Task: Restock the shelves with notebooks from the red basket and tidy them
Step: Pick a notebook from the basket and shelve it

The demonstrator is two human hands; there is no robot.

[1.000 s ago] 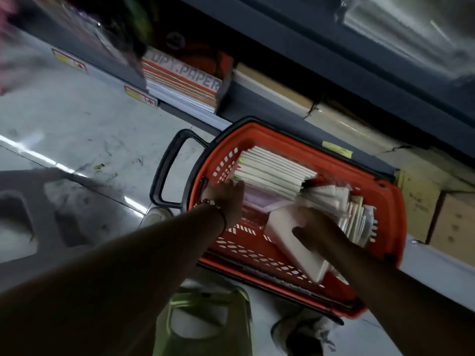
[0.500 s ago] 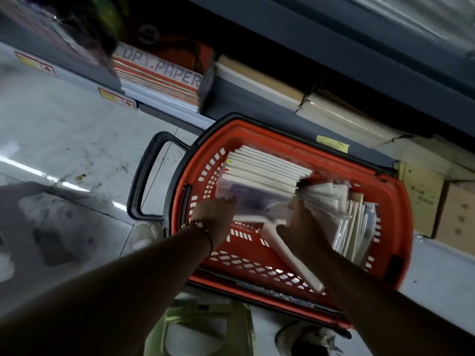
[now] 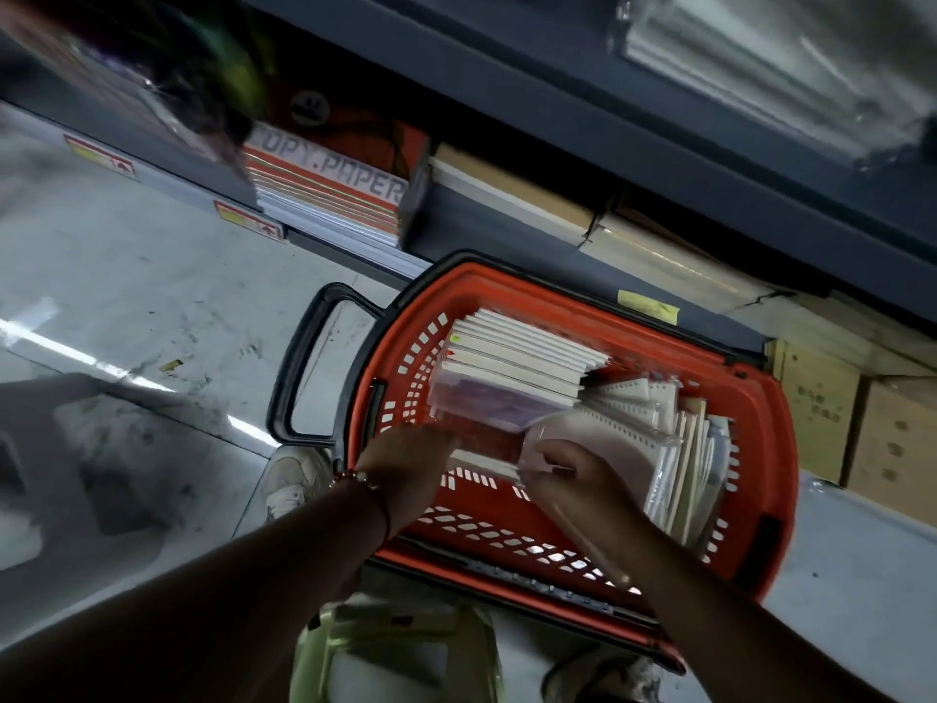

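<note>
The red basket (image 3: 760,479) stands on the floor in front of the bottom shelf, holding several notebooks. A row of white-edged notebooks (image 3: 527,355) leans at its far left, and spiral-bound wrapped ones (image 3: 674,464) stand at its right. Between them lies a plastic-wrapped pack with a purple and red cover (image 3: 487,413). My left hand (image 3: 405,466) reaches under the near left end of that pack; its fingertips are hidden. My right hand (image 3: 568,474) grips the pack's near right edge, thumb over the wrapping.
The basket's black handle (image 3: 309,367) sticks out to the left. Reams marked COPY PAPER (image 3: 329,195) and brown cartons (image 3: 852,423) fill the bottom shelf. A pale green stool (image 3: 385,652) and my shoes (image 3: 294,479) are below the basket. Grey floor lies left.
Both hands have moved deeper into the basket and closed in on the wrapped pack, which has risen off the basket floor. The view has shifted slightly.
</note>
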